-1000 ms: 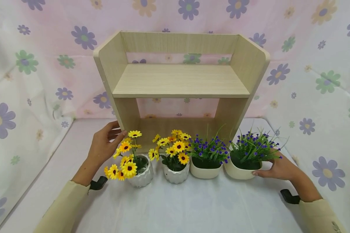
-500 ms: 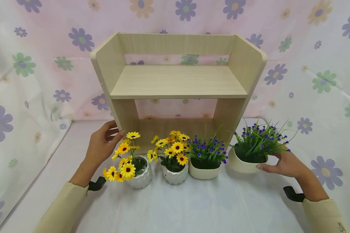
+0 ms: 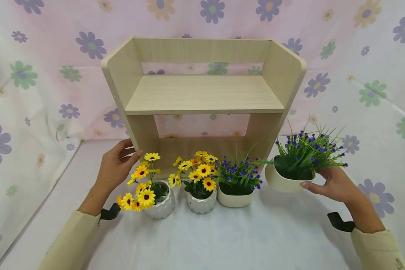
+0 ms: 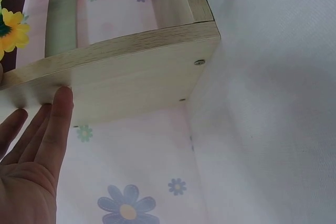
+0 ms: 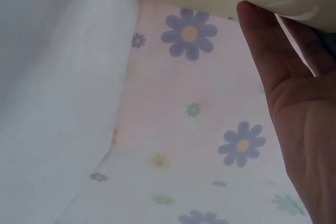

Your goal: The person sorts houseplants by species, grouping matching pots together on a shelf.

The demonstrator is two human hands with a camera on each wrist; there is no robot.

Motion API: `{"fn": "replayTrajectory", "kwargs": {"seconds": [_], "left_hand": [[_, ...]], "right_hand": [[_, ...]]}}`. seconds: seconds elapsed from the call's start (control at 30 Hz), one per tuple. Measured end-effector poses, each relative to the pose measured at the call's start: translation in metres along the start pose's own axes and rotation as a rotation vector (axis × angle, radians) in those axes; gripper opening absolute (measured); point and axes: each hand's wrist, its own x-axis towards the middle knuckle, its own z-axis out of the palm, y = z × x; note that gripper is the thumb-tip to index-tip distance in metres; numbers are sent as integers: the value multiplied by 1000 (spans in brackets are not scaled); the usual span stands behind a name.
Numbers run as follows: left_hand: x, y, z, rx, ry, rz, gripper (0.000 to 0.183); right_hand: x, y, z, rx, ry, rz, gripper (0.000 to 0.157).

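In the head view my right hand grips a cream oval pot of purple flowers and grass, thumb at the front. The pot is tilted and raised off the table; in the right wrist view my fingers touch its underside. My left hand rests against the left side of a two-tier wooden shelf, thumb at its front edge. Its fingers lie fairly straight on the outer panel in the left wrist view. A second cream pot with purple flowers stands before the shelf.
Two white ribbed pots of yellow flowers, the left pot and the middle pot, stand in front of the shelf beside the cream pot. The table has a white cloth. A flower-print curtain hangs behind and at both sides.
My right hand has lifted the right cream pot off the table, moving it up and to the right, away from its neighbour. My left hand stays at the shelf's side.
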Motion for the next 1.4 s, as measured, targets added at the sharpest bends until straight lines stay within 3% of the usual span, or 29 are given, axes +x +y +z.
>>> {"fn": "replayTrajectory", "kwargs": {"seconds": [0.13,0.33,0.5,0.7,0.93,1.17,1.4], "left_hand": [[0,-1,0,-9,-4,-13,54],[-1,2,-1,-2,-13,-19,56],[-1,3,-1,-6,-18,-21,56],[-2,3,-2,-3,-23,-20,57],[0,4,-3,-3,-25,-11,57],[1,3,-1,-5,-26,-9,57],[0,1,-1,-12,-25,-9,57]], "right_hand": [[6,-8,-2,75,-8,-69,118],[13,-18,-7,207,-3,-176,103],[18,-26,-11,346,17,-189,99],[28,-40,-17,386,52,-196,83],[46,-54,-25,454,76,-286,73],[57,-72,-29,489,121,-260,68],[79,-99,-29,488,106,-195,61]]}}
